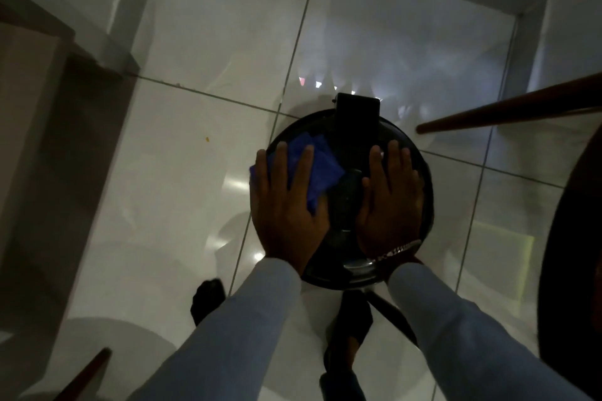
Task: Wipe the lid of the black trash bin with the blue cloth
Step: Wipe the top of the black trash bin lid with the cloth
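Observation:
The black trash bin stands on the floor below me, seen from straight above, its round lid facing up with a hinge block at the far edge. A blue cloth lies on the left half of the lid. My left hand presses flat on the cloth, fingers spread, covering its near part. My right hand rests flat on the right half of the lid, fingers apart, holding nothing; a metal bracelet sits at its wrist.
Glossy white floor tiles surround the bin. A brown wooden chair leg slants in from the right, and a dark round shape fills the right edge. Another wooden leg shows at bottom left. My feet stand just behind the bin.

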Demonstrator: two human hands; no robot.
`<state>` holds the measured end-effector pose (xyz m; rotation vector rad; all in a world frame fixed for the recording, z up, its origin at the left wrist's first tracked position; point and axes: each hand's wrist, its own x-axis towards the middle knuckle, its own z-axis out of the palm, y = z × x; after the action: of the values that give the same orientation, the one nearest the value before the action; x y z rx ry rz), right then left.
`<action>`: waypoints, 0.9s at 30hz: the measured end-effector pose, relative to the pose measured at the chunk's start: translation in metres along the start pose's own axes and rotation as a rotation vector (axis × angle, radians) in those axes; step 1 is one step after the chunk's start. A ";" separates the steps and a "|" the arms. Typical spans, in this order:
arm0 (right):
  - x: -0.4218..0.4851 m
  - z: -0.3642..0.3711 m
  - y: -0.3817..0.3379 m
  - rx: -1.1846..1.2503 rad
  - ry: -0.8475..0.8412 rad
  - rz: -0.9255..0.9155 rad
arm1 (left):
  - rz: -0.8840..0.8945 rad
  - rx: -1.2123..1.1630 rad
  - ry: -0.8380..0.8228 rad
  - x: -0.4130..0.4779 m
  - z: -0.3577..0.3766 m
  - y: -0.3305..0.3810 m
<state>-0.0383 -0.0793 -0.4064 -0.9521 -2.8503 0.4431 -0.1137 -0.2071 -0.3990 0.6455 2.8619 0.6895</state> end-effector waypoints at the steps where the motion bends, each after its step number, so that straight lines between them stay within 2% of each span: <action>1: 0.000 0.001 0.000 0.000 -0.006 0.002 | 0.058 0.008 0.021 -0.006 0.002 -0.002; 3: 0.001 0.002 0.001 -0.019 0.005 -0.003 | 0.287 0.036 0.007 -0.028 0.008 -0.013; 6: 0.002 0.005 0.004 -0.012 0.026 -0.001 | 0.631 0.114 -0.107 -0.059 0.010 -0.033; 8: 0.001 0.006 0.005 0.005 0.025 0.002 | 0.806 0.168 -0.131 -0.055 0.009 -0.047; 10: 0.002 0.005 0.002 0.018 0.032 0.027 | 0.884 0.204 -0.133 -0.037 0.007 -0.059; 12: 0.005 0.004 -0.002 0.035 0.032 0.055 | 0.770 0.150 -0.105 -0.024 0.006 -0.062; 14: 0.005 0.003 -0.002 0.037 0.021 0.059 | 0.472 0.024 -0.030 -0.026 0.010 -0.052; 17: 0.003 0.003 -0.002 0.034 0.009 0.058 | -0.079 -0.149 0.137 -0.036 0.021 -0.015; 19: 0.003 0.002 -0.003 0.034 -0.003 0.068 | -0.294 -0.167 0.171 -0.039 0.024 0.007; 21: 0.005 0.001 -0.003 0.034 -0.012 0.073 | -0.248 -0.117 0.128 -0.056 0.029 0.018; 24: 0.008 -0.001 -0.002 0.063 -0.029 0.074 | 0.039 -0.042 -0.017 -0.104 0.039 0.025; 27: 0.008 -0.009 -0.006 0.168 -0.042 0.074 | 0.180 -0.033 -0.069 -0.130 0.040 0.021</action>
<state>-0.0460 -0.0768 -0.3962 -1.0302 -2.7667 0.7061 0.0200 -0.2299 -0.4218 0.9122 2.7467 0.7217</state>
